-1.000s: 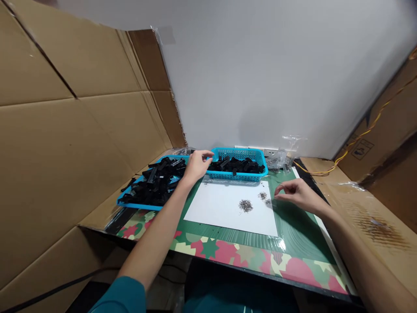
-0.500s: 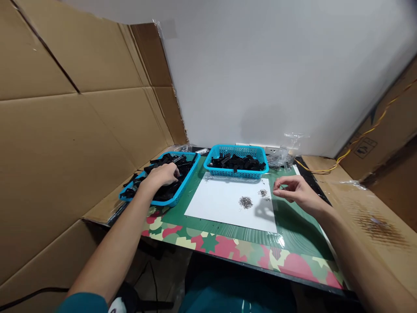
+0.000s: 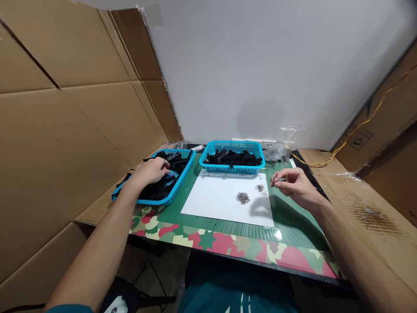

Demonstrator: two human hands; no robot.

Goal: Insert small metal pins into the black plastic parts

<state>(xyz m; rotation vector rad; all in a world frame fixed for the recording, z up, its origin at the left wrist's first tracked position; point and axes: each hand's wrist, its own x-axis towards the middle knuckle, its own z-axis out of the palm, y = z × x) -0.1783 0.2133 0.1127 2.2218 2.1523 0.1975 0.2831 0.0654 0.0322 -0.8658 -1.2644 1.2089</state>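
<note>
Black plastic pieces (image 3: 174, 161) fill the blue basket (image 3: 174, 195) on the left. My left hand (image 3: 152, 170) reaches into it with curled fingers; what they grip, if anything, is hidden. My right hand (image 3: 288, 181) is raised beside the right edge of a white sheet (image 3: 208, 198), thumb and fingers pinched together around something too small to name. On the sheet lie a larger pile of tiny metal parts (image 3: 243, 198) and a smaller pile (image 3: 260, 188).
A second blue basket (image 3: 232, 168) holding black pieces stands behind the sheet. Clear plastic bags (image 3: 275, 153) lie to its right, near a yellow cable (image 3: 335, 153). Cardboard walls (image 3: 97, 130) border the green table (image 3: 198, 224).
The view has shifted slightly. My left hand has moved a little within the left basket, uncovering some of its blue floor. My right hand's fingers have drawn closer together.
</note>
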